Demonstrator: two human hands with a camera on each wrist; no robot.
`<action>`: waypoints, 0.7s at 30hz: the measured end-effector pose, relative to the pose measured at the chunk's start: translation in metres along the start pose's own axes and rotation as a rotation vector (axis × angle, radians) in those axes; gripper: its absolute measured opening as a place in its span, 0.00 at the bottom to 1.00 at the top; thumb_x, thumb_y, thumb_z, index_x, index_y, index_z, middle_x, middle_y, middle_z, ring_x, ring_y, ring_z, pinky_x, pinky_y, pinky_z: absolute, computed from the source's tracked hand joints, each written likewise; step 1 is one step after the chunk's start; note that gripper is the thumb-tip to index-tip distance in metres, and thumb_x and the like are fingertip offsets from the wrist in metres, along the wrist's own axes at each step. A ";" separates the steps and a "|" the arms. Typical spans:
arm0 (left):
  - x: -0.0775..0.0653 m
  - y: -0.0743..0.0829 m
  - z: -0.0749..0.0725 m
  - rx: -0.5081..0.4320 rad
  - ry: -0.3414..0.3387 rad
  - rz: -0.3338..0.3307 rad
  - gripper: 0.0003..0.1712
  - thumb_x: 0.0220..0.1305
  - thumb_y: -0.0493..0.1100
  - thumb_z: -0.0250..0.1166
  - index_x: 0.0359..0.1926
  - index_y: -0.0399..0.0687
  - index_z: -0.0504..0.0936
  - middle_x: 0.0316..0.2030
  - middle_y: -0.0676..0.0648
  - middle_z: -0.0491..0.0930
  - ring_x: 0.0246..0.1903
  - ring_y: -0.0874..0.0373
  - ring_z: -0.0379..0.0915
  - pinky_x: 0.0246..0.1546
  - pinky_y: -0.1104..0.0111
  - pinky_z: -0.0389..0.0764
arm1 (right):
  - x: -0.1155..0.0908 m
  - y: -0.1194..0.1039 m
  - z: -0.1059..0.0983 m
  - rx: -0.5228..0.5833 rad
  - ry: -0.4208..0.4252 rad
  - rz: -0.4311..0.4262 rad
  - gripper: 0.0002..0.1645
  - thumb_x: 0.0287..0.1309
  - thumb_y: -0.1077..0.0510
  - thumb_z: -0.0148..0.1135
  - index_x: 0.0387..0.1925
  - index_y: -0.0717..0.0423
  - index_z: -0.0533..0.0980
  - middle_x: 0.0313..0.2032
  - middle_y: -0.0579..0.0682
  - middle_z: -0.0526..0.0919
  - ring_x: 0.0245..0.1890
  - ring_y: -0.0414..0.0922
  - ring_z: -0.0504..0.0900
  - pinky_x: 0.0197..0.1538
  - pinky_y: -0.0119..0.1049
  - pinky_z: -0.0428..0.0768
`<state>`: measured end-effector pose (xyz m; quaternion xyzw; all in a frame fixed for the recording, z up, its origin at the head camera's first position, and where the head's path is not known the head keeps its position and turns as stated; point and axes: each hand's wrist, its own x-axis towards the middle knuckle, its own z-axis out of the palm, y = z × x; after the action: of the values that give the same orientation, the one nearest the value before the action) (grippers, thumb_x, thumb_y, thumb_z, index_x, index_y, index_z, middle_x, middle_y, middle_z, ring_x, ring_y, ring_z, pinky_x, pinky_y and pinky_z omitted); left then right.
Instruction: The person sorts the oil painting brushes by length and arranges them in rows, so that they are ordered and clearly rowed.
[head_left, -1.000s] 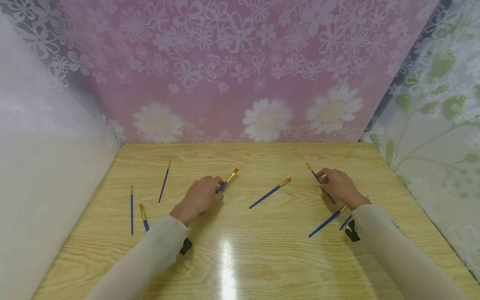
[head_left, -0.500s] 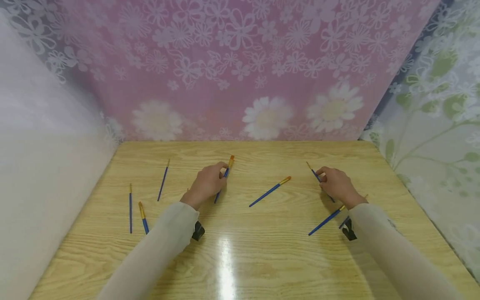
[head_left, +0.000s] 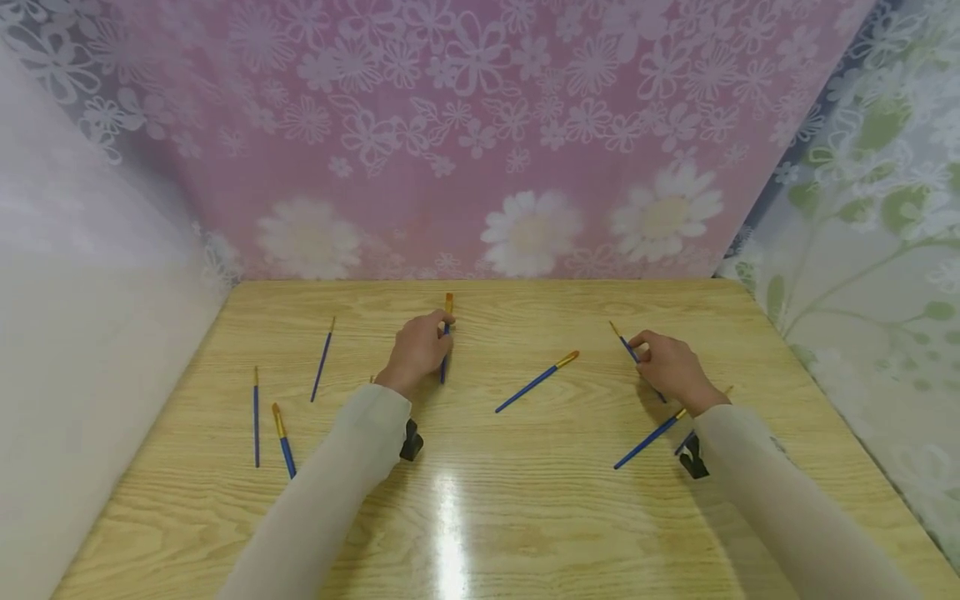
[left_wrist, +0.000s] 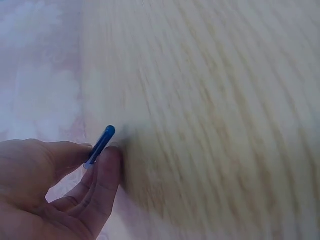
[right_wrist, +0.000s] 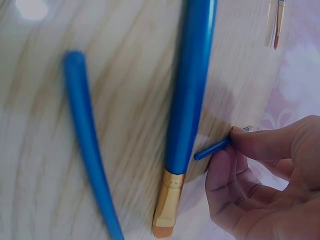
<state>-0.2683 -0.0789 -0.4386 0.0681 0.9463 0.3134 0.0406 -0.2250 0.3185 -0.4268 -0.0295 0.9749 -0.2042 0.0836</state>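
Observation:
My left hand (head_left: 420,348) pinches a paintbrush (head_left: 448,304) with a blue handle, gold ferrule and flat orange bristles. It points toward the back of the table, and the left wrist view shows its blue handle end (left_wrist: 105,137) between thumb and fingers. At the right, my right hand (head_left: 672,367) pinches a thin paintbrush (head_left: 627,348) by its blue handle, tip pointing back and left. Close to that hand lie a thicker flat paintbrush (right_wrist: 192,85) and another blue-handled brush (right_wrist: 87,135), partly hidden by the wrist in the head view.
On the wooden table (head_left: 517,500), a paintbrush (head_left: 536,382) lies between the hands. Left of the left arm are two thin brushes (head_left: 322,360) and a wider one (head_left: 282,437), partly behind the sleeve. A pink flowered backdrop (head_left: 450,167) rises behind, with side panels left and right.
My left hand has moved toward the back and slightly right, and its paintbrush has turned from slanting to nearly straight away from me. The right hand keeps its place.

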 end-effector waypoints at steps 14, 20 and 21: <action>0.005 -0.002 0.003 0.039 -0.022 -0.036 0.24 0.82 0.42 0.60 0.74 0.49 0.79 0.59 0.39 0.81 0.49 0.47 0.75 0.49 0.54 0.78 | 0.000 -0.004 0.000 0.026 -0.021 0.022 0.26 0.76 0.67 0.57 0.71 0.70 0.71 0.59 0.76 0.82 0.54 0.69 0.85 0.53 0.62 0.84; 0.007 -0.004 0.003 0.036 -0.027 -0.026 0.24 0.82 0.43 0.60 0.74 0.50 0.79 0.58 0.40 0.81 0.49 0.47 0.76 0.47 0.56 0.79 | 0.000 -0.003 0.000 0.033 -0.018 0.027 0.26 0.76 0.67 0.56 0.71 0.70 0.70 0.60 0.77 0.82 0.56 0.70 0.84 0.53 0.61 0.85; 0.007 -0.006 0.003 0.033 -0.025 -0.022 0.25 0.82 0.43 0.60 0.75 0.50 0.78 0.58 0.40 0.81 0.50 0.47 0.77 0.48 0.56 0.79 | -0.001 -0.003 0.000 0.035 -0.017 0.027 0.26 0.76 0.67 0.56 0.71 0.70 0.70 0.60 0.77 0.81 0.56 0.70 0.84 0.53 0.61 0.85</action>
<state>-0.2753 -0.0806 -0.4445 0.0622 0.9515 0.2961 0.0550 -0.2243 0.3158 -0.4257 -0.0164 0.9707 -0.2198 0.0952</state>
